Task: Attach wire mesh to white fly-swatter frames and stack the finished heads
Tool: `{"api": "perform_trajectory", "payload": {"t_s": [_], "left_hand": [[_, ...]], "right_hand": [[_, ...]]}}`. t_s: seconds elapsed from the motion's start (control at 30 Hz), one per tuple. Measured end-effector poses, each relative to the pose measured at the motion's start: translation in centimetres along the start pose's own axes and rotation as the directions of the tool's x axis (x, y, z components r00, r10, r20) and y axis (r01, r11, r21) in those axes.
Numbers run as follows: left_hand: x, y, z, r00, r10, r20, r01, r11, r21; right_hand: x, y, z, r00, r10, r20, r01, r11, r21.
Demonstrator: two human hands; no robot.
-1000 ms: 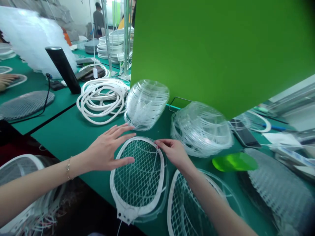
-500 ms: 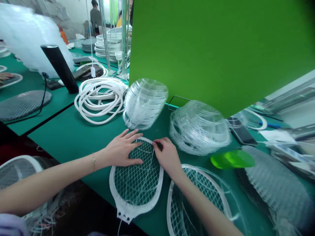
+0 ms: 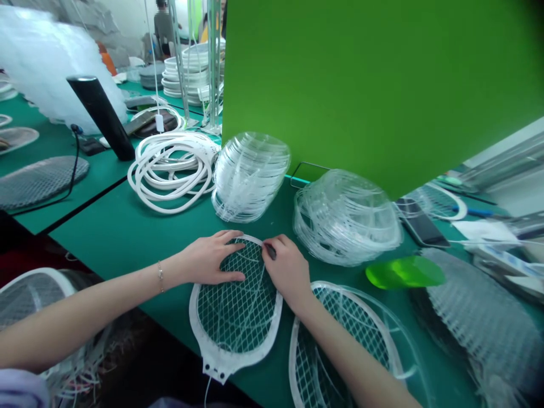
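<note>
A white oval racket frame with a wire mesh lies flat on the green table near its front edge. My left hand rests flat on the frame's upper left part, fingers stretched over the mesh. My right hand presses on the frame's top rim, its fingers curled in a pinch at the rim; what they pinch is too small to make out. A second mesh frame lies just right of the first, under my right forearm.
Two stacks of clear plastic oval covers stand behind the frames. White rings lie at the left, a black cylinder beyond. A green board rises behind. A green lens-shaped piece and a phone sit right.
My left hand came down from hovering onto the mesh and drew in. My right hand slid left along the top rim and curled shut there.
</note>
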State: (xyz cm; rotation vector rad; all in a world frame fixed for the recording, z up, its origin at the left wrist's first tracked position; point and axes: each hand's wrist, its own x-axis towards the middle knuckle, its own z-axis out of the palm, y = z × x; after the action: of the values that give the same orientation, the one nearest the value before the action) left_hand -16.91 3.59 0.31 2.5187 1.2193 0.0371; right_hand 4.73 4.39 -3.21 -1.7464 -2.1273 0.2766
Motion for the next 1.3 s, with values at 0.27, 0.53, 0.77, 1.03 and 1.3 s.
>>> {"api": "perform_trajectory", "payload": {"t_s": [0.27,0.53,0.77,1.03,1.3], "left_hand": [[0.6,0.2,0.0,0.994,0.101,-0.043,-0.096,0.991,0.094],[0.5,0.0,0.0,0.995,0.104,-0.002,-0.103,0.99,0.098],[-2.9,2.4,-1.0,0.992,0.105,0.063,-0.113,0.984,0.137],[-4.2,2.1,-0.9,0.988,0.105,0.11,-0.111,0.992,0.052],[-3.9,2.2,-1.6,0.975,0.113,0.191,-0.122,0.992,0.037]], "right_hand": [[-2.9,-2.0,-2.7,0.967,-0.233,-0.098,0.235,0.972,0.01],[-13.3,-4.8,-4.1,0.905,-0.418,0.078,0.403,0.902,0.153],[-14.3,-4.3,-3.1,0.89,-0.45,0.071,0.444,0.891,0.093],[-14.1,-4.1,-2.5,0.822,-0.551,0.145,0.563,0.825,-0.053],[-14.5,-4.6,-2.8,0.85,-0.51,0.134,0.521,0.851,-0.064]]}}
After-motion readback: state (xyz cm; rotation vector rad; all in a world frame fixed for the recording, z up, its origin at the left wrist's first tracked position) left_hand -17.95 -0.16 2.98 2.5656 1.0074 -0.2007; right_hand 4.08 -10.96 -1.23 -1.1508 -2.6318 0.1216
